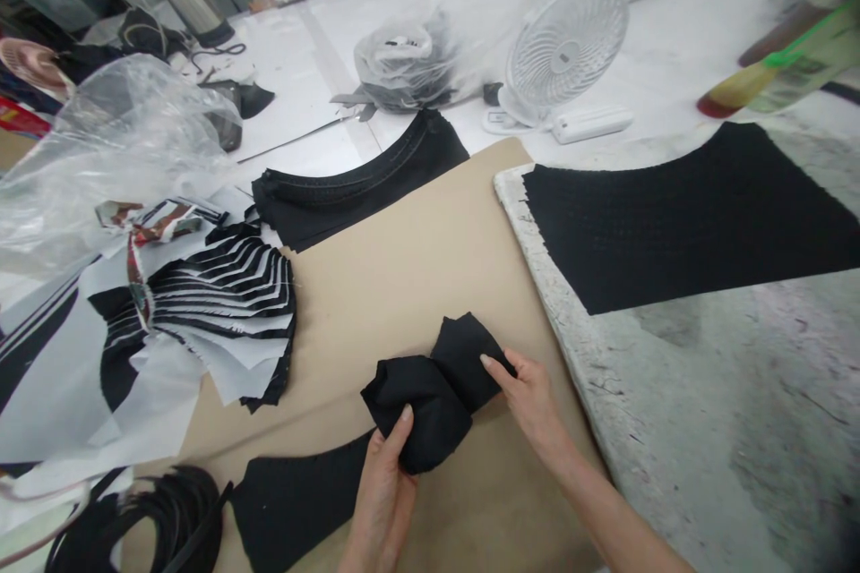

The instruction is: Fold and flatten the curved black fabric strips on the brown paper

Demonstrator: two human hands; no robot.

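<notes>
Both my hands hold a black fabric piece (423, 407) above a brown cardboard sheet. My left hand (386, 483) grips its rolled, bunched end, thumb on top. At the other end, my right hand (534, 398) pinches the fabric's right edge between thumb and fingers. Partly behind my left wrist, another black fabric piece (296, 497) lies flat on the cardboard (430, 242). To the right, a large curved black panel (685, 215) is spread on a grey stained board (705, 394).
A tied bundle of black fabric and white paper layers (221, 304) sits left, with a coil of black strip (181, 519) nearer me. Stacked curved black pieces (363, 183) lie beyond the cardboard. Farther back are a white fan (564, 54), a bagged roll (407, 58) and a bottle (793, 67).
</notes>
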